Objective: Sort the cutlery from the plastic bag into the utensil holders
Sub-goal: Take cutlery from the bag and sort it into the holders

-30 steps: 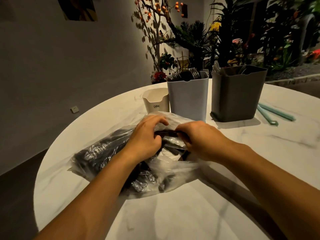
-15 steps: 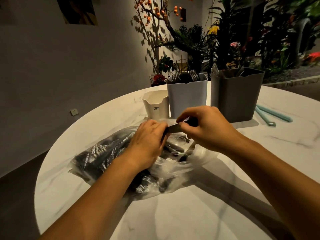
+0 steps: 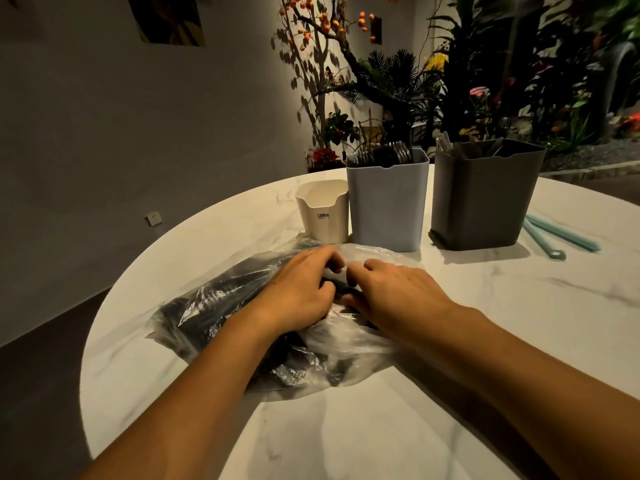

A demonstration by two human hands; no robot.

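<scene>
A round white marble-look table [image 3: 398, 427] fills the lower frame, against a dim grey wall [image 3: 104, 133] at left and potted plants [image 3: 398, 81] at upper right. Behind the clear plastic bag [image 3: 214, 317] of dark cutlery at centre stand a cream holder [image 3: 323, 211], a pale blue holder [image 3: 388, 202] and a dark grey holder [image 3: 481, 199]. The left hand [image 3: 298, 292] and right hand [image 3: 394, 292] rest side by side on the bag, fingers curled into its plastic; whether they pinch cutlery I cannot tell.

Crinkled clear glossy plastic bag [image 3: 221, 306]; matt plastic holders: cream [image 3: 323, 216], pale blue [image 3: 386, 209], dark grey [image 3: 481, 199]; smooth white marble-look tabletop [image 3: 381, 427].
</scene>
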